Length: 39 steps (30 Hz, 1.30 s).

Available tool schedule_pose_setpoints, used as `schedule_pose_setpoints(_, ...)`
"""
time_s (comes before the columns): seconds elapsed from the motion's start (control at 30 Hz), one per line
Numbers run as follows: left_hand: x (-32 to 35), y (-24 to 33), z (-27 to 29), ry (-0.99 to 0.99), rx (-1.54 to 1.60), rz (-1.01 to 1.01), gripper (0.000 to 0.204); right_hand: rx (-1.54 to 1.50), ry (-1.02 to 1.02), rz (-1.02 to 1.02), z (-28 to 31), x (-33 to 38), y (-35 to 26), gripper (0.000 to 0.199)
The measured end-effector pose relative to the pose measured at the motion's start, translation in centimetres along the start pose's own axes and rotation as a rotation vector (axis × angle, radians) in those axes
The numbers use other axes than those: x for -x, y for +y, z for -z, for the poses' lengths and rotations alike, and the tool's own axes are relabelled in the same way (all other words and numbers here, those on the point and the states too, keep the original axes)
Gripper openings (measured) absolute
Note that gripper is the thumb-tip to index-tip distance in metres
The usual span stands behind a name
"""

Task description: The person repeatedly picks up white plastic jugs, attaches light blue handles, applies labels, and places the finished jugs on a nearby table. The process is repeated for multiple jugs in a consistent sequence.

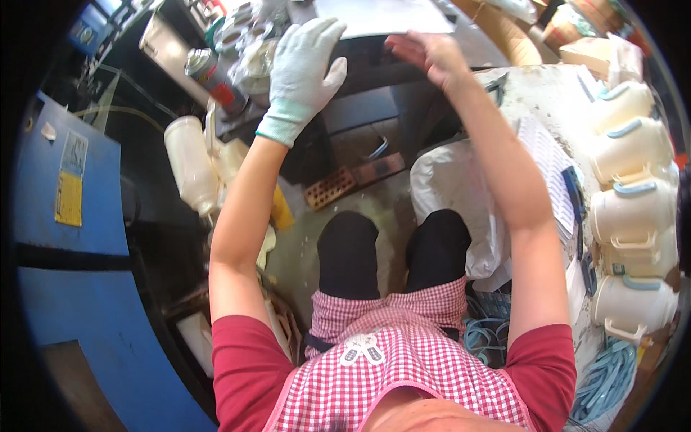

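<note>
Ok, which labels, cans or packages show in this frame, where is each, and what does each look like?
Sticker: on the blue machine panel at far left; upright rectangle, pale top, yellow lower part.
Spray can: lying tilted left of the gloved left hand; silver cylinder with a red band.
Plastic bottle: below the can; translucent white, no label showing.
White bag: beneath the bare right hand's forearm; crumpled, plain.

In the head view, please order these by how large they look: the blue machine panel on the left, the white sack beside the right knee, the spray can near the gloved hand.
1. Blue machine panel, largest, though it sits nearest the camera edge.
2. White sack.
3. Spray can, smallest; it lies farther away, so its true size is unsure.
</note>
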<state>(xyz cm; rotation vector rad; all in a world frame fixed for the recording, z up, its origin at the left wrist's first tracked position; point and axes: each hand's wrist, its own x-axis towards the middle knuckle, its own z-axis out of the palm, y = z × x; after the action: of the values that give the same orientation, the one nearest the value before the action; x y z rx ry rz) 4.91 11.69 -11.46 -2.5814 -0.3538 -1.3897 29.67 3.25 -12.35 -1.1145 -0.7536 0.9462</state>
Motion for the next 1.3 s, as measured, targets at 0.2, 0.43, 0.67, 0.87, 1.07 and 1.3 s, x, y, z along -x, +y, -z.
schedule_pose_setpoints(0.2, 21.0, -2.6, 11.4, -0.119, -0.185, 0.356, 0.038, 0.338, -0.063, -0.029, 4.5, -4.4, 1.8, 0.027)
schedule_pose_setpoints(0.43, 54.7, 6.4, 30.2, -1.333, -0.460, 1.184, 0.036, 0.164, 0.110, -0.227, 3.7, 15.7, 4.5, 0.034)
schedule_pose_setpoints(0.67, 63.1, 11.0, 25.8, -1.612, -0.228, 0.734, 0.038, 0.140, 0.141, -0.510, 5.4, 31.5, 12.5, 0.030)
schedule_pose_setpoints(0.87, 37.0, 12.4, 29.2, -1.256, 0.019, 0.809, 0.019, -0.003, -0.144, -0.657, 0.3, 36.7, 12.8, 0.042)
schedule_pose_setpoints(1.07, 24.0, 21.4, 31.0, -0.377, 0.219, 0.739, 0.023, -0.353, 0.009, -0.575, -4.2, 30.2, 12.1, 0.081)
schedule_pose_setpoints(1.3, 24.7, 21.9, 27.0, -1.314, 0.690, 0.594, 0.028, -0.070, 0.053, 0.066, 3.6, 29.4, 1.2, 0.042)
